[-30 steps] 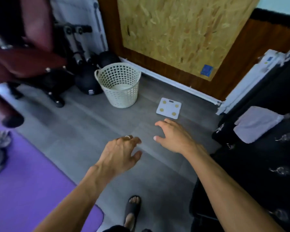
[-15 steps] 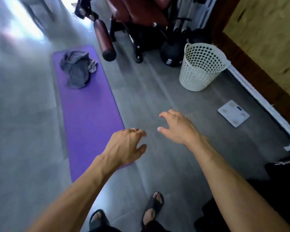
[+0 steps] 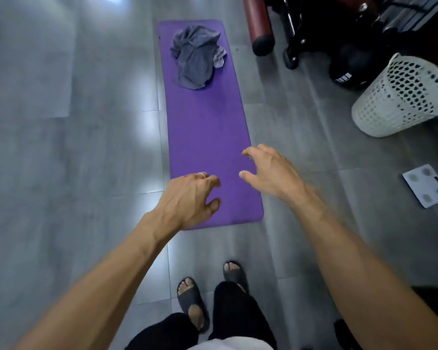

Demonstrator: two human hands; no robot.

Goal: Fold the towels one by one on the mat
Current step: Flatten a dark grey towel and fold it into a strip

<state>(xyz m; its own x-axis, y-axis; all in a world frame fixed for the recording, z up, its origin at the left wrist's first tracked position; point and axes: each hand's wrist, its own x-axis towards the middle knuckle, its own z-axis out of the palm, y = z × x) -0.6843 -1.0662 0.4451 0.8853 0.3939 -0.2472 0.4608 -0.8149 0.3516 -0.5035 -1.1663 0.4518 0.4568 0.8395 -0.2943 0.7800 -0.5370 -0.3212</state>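
1. Your left hand hangs over the near left corner of the purple mat, back of the hand up. Its fingers are loosely curled and slightly apart, holding nothing, and a ring shows on one finger.
2. The mat lies lengthwise away from you on the grey tiled floor, with your two sandalled feet just short of its near end.
3. The towels sit in a crumpled grey heap at the far end of the mat, well apart from both hands. A paler piece peeks out on the heap's right side. You cannot tell how many towels the heap holds.
4. Your right hand hovers over the near right edge of the mat. Its fingers are spread and bent and grip nothing.
5. Right of the mat's far end stand a dark red padded roller and black gym gear.
6. Farther right of the mat a white perforated basket stands on the floor.
7. A white bathroom scale lies flat on the floor, right of the mat's near end.
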